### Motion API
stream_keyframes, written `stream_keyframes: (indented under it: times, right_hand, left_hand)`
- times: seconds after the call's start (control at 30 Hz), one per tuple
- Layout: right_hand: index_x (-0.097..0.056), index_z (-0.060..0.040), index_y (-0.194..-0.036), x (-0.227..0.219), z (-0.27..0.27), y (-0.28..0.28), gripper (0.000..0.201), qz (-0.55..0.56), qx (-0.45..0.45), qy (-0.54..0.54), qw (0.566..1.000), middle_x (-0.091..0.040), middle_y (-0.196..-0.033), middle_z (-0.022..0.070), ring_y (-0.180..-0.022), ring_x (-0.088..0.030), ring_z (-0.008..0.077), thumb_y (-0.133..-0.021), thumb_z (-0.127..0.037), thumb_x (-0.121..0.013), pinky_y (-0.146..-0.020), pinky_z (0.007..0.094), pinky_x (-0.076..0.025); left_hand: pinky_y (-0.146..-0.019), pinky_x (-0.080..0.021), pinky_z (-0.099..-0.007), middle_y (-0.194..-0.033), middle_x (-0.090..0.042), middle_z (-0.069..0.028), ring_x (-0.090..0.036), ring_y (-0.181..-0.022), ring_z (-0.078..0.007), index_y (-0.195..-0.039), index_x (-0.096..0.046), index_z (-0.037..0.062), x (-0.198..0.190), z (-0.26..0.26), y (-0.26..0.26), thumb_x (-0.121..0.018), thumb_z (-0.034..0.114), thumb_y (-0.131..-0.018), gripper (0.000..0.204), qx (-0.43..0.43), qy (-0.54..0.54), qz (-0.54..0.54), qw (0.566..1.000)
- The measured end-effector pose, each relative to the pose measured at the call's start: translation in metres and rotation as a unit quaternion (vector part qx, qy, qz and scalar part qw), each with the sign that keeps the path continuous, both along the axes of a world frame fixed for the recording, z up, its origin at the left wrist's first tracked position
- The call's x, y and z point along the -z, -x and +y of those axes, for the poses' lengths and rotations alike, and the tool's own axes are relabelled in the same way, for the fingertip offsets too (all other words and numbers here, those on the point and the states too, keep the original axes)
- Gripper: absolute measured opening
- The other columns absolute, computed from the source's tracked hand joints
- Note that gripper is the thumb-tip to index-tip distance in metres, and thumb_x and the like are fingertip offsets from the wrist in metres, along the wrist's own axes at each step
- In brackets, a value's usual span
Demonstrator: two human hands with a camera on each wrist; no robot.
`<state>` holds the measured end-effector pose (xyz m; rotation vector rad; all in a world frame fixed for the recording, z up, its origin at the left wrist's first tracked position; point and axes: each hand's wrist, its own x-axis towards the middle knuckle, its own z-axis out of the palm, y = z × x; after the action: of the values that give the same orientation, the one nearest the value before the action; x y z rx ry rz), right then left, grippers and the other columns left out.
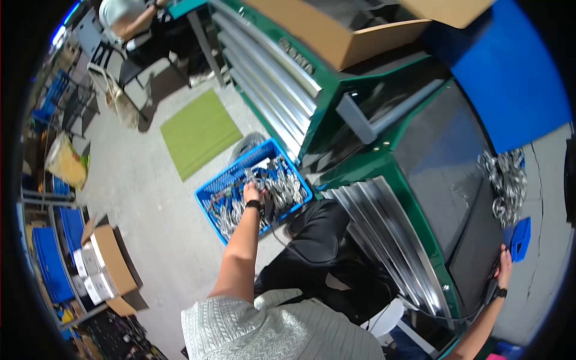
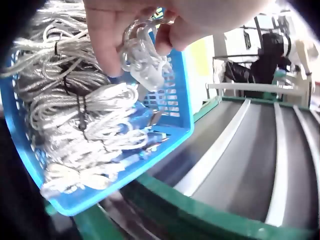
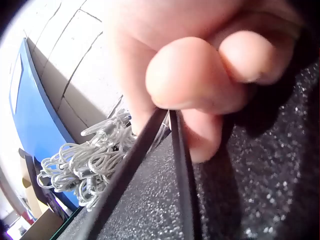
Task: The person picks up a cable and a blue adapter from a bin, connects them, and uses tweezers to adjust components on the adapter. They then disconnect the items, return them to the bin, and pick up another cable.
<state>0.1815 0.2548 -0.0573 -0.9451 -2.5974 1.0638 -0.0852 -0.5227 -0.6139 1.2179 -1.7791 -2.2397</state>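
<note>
My left hand (image 1: 252,193) (image 2: 190,17) is over a blue perforated basket (image 1: 210,219) (image 2: 187,100), fingers curled round a clear looped cord with a translucent plastic end (image 2: 146,62). Beneath it lie several coiled clear cord bundles (image 1: 288,187) (image 2: 82,112), some tied with black ties, among blue pieces. At the far right, my right hand (image 1: 504,267) (image 3: 200,65) pinches black cords (image 3: 185,185) between thumb and fingers, at the dark speckled tabletop (image 1: 441,162) (image 3: 260,175). The cords' far ends are out of view.
More clear cord bundles (image 1: 509,186) (image 3: 95,162) lie at the tabletop's far edge, near a small blue tray (image 1: 520,240). Green-framed benches (image 1: 414,222) stand beside the basket. A green mat (image 1: 201,133) and an opened cardboard box (image 1: 114,261) are on the floor. Another person sits at upper left.
</note>
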Motion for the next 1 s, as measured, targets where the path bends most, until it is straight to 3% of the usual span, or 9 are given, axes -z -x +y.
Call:
stream_keyframes:
  times: [0.13,0.43,0.53,0.63,0.7,0.77,0.87,0.97,1.0]
  right_hand:
    - [-0.053,-0.0078,-0.131,-0.004,-0.022,0.006,0.045,0.007,-0.014,0.02,1.0,-0.058,-0.081,-0.0062,-0.04,-0.033,0.0008,-0.096,-0.037,-0.052,-0.036,0.0179,-0.025]
    - [-0.058,-0.007,-0.122,-0.002,-0.026,0.017,0.039,0.021,-0.041,0.039,0.998,-0.055,-0.071,-0.0057,-0.039,-0.035,0.0019,-0.092,-0.032,-0.061,-0.037,0.019,-0.026]
    - [-0.058,-0.0041,-0.121,-0.007,-0.025,0.014,0.043,-0.015,-0.053,0.008,0.998,-0.058,-0.077,-0.0012,-0.049,-0.047,0.0064,-0.089,-0.033,-0.064,-0.046,0.022,-0.038]
    - [-0.057,-0.0003,-0.121,-0.017,-0.04,0.012,0.051,0.007,-0.045,-0.223,0.974,-0.061,-0.088,0.0083,-0.084,-0.057,0.0174,-0.086,-0.035,-0.067,-0.08,0.0305,-0.046]
    - [-0.059,-0.0039,-0.12,-0.005,-0.008,0.014,0.046,0.144,-0.061,-0.295,0.943,-0.061,-0.087,0.0041,-0.077,-0.055,0.0125,-0.087,-0.035,-0.065,-0.071,0.0259,-0.045]
    - [-0.06,-0.0072,-0.12,-0.068,-0.096,0.008,0.039,0.121,-0.03,-0.065,0.99,-0.063,-0.091,0.0003,-0.073,-0.051,0.0073,-0.091,-0.033,-0.061,-0.066,0.0212,-0.042]
    - [-0.059,-0.0067,-0.121,-0.093,-0.161,-0.005,0.033,0.187,-0.193,0.12,0.956,-0.065,-0.097,-0.0017,-0.072,-0.05,0.0048,-0.096,-0.028,-0.054,-0.064,0.0184,-0.04]
    - [-0.053,-0.0043,-0.128,-0.101,-0.205,-0.014,0.04,0.15,-0.356,0.165,0.908,-0.065,-0.106,0.0039,-0.082,-0.055,0.0076,-0.098,-0.031,-0.051,-0.072,0.0204,-0.045]
    - [-0.048,-0.0033,-0.132,-0.097,-0.21,-0.014,0.048,0.167,-0.386,0.21,0.883,-0.063,-0.112,0.0066,-0.086,-0.056,0.0089,-0.097,-0.036,-0.05,-0.075,0.0219,-0.046]
  left_hand:
    - [-0.054,-0.054,-0.0363,-0.086,-0.053,-0.0062,-0.057,-0.072,-0.0232,-0.09,-0.05,0.0105,-0.073,-0.01,0.001,-0.051,0.023,-0.094,0.013,-0.071,-0.139,0.148,0.977]
    - [-0.068,-0.05,-0.0263,-0.086,-0.051,0.001,-0.054,-0.074,-0.0092,-0.092,-0.051,0.0112,-0.371,0.025,-0.05,-0.045,0.032,-0.1,0.023,0.026,0.052,0.37,0.927]
    - [-0.075,-0.052,-0.031,-0.091,-0.054,-0.0038,-0.063,-0.088,-0.0191,-0.095,-0.048,0.0069,-0.46,0.051,-0.072,-0.042,0.029,-0.102,0.024,0.102,0.038,0.452,0.885]
    - [-0.079,-0.052,-0.0344,-0.099,-0.058,-0.0092,-0.065,-0.093,-0.0249,-0.095,-0.047,0.0058,-0.53,0.084,-0.09,-0.04,0.028,-0.102,0.025,0.182,-0.002,0.491,0.852]
    - [-0.079,-0.051,-0.0345,-0.103,-0.059,-0.0111,-0.065,-0.093,-0.0256,-0.096,-0.047,0.0054,-0.57,0.112,-0.102,-0.04,0.028,-0.102,0.025,0.229,-0.04,0.505,0.831]
    - [-0.079,-0.052,-0.034,-0.118,-0.055,-0.0182,-0.064,-0.095,-0.0271,-0.097,-0.047,0.0047,-0.606,0.147,-0.113,-0.039,0.027,-0.102,0.024,0.313,-0.112,0.513,0.791]
    - [-0.077,-0.052,-0.031,-0.134,-0.044,-0.0268,-0.062,-0.1,-0.0273,-0.097,-0.047,0.0042,-0.643,0.208,-0.127,-0.038,0.028,-0.102,0.026,0.432,-0.204,0.475,0.739]
    - [-0.076,-0.054,-0.0291,-0.133,-0.046,-0.0258,-0.063,-0.099,-0.0253,-0.098,-0.048,0.0056,-0.665,0.278,-0.135,-0.037,0.028,-0.102,0.025,0.555,-0.276,0.42,0.662]
    - [-0.084,-0.05,-0.0369,-0.105,-0.059,-0.0118,-0.062,-0.102,-0.0297,-0.097,-0.048,0.0067,-0.67,0.299,-0.136,-0.04,0.03,-0.101,0.026,0.592,-0.293,0.391,0.642]
